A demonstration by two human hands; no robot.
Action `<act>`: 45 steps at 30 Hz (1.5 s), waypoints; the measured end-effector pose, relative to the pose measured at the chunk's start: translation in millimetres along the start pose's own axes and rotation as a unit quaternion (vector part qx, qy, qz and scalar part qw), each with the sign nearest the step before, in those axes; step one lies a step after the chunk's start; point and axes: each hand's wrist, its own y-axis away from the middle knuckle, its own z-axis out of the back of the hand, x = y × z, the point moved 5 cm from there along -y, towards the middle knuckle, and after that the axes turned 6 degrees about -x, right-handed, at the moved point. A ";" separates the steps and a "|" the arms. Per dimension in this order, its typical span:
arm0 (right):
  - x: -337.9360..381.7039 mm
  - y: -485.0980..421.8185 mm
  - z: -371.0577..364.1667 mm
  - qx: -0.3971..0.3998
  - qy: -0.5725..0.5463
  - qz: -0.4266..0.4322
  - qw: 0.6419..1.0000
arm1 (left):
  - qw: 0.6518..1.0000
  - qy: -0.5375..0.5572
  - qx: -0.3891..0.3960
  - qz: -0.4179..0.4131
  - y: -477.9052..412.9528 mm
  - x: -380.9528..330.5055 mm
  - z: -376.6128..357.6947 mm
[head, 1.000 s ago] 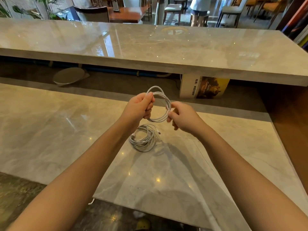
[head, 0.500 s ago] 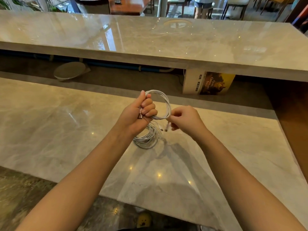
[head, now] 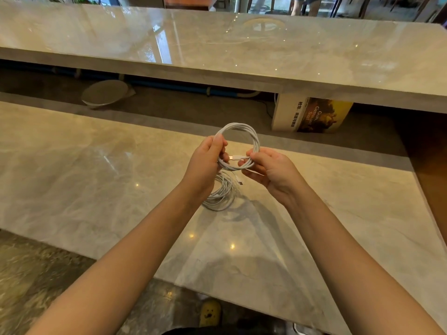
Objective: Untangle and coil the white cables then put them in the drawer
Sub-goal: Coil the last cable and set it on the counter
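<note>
One marble surface (head: 96, 177) | left hand (head: 205, 163) grips left side of held coil (head: 244, 131), white cable, raised above surface | right hand (head: 271, 170) pinches its right side | second coil (head: 221, 197) lies flat on surface beneath hands | plug (head: 238, 157) at right fingertips, pointing left across loop

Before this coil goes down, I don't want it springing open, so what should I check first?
1. Held coil wound in even loops: ok.
2. Left hand grips the coil's left side: ok.
3. Right hand pinches the plug end at the coil's right side: ok.
4. Plug end tucked or wrapped in: not ok, it points across the loop's opening.
5. Second coil lies wound on the counter: ok.
6. Drawer in view: not ok, none shows.
</note>
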 end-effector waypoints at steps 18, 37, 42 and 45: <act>-17.4 -2.3 -11.0 0.218 -0.111 -0.071 0.967 | 0.979 0.150 0.065 0.125 -22.4 23.6 13.1; -62.6 -42.1 -22.3 -0.040 0.241 0.037 0.969 | 0.977 -0.208 -0.040 0.029 -41.6 61.2 56.4; -82.9 -53.1 -26.8 -0.095 0.339 0.056 0.934 | 0.946 -0.309 -0.093 0.003 -52.0 77.8 70.3; -87.5 -54.4 -25.7 -0.113 0.365 0.066 0.922 | 0.930 -0.361 -0.067 -0.018 -58.3 87.1 70.9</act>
